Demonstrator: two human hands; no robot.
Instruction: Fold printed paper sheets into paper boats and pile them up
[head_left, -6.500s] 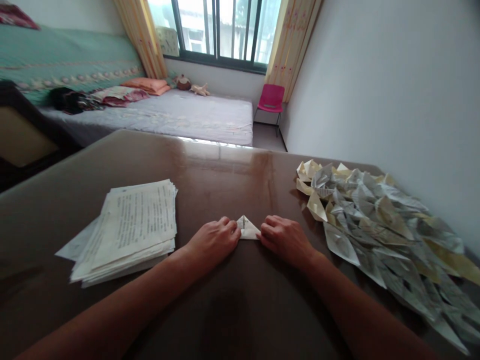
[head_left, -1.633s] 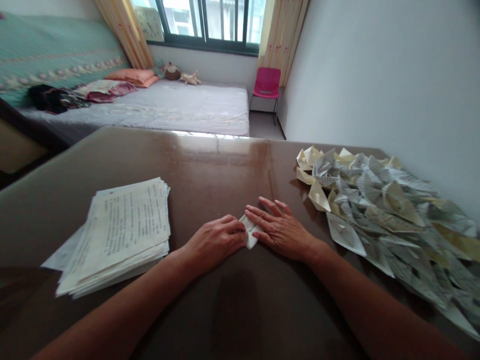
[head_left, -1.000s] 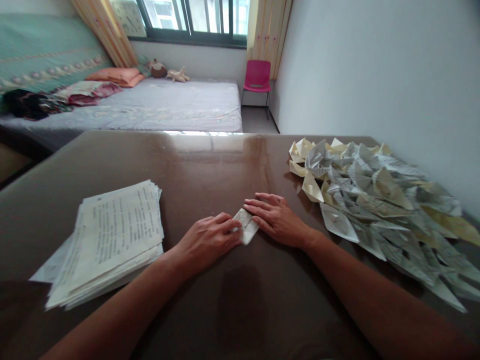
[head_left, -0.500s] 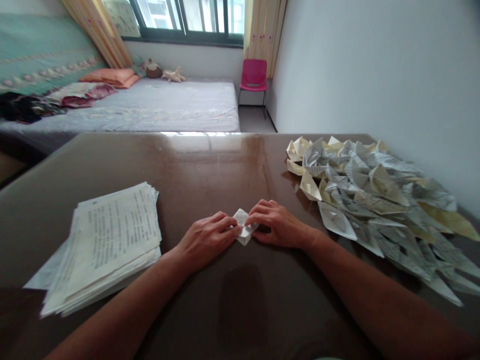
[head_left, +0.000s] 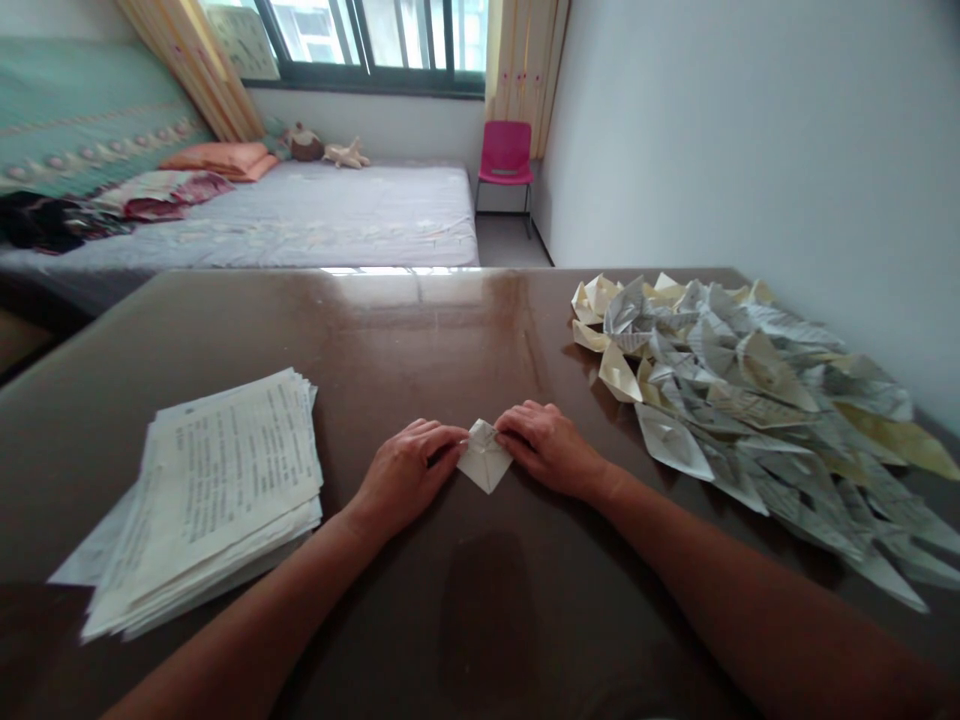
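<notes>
A small folded paper (head_left: 486,466), diamond-shaped with crease lines, lies on the brown glossy table (head_left: 480,600) in front of me. My left hand (head_left: 412,462) pinches its left corner between thumb and fingers. On the opposite side, my right hand (head_left: 549,447) has its fingers closed on the upper right edge, hiding that corner. One point of the diamond faces me, and the top point shows between my hands.
Printed sheets form a stack (head_left: 225,480) at the left. A heap of folded paper boats (head_left: 742,380) covers the table's right side by the wall. Beyond the far edge are a bed (head_left: 360,210) and a pink chair (head_left: 506,155).
My fingers have drawn outward from the middle of the paper to its side corners. More of its lower front face now shows, lying flatter.
</notes>
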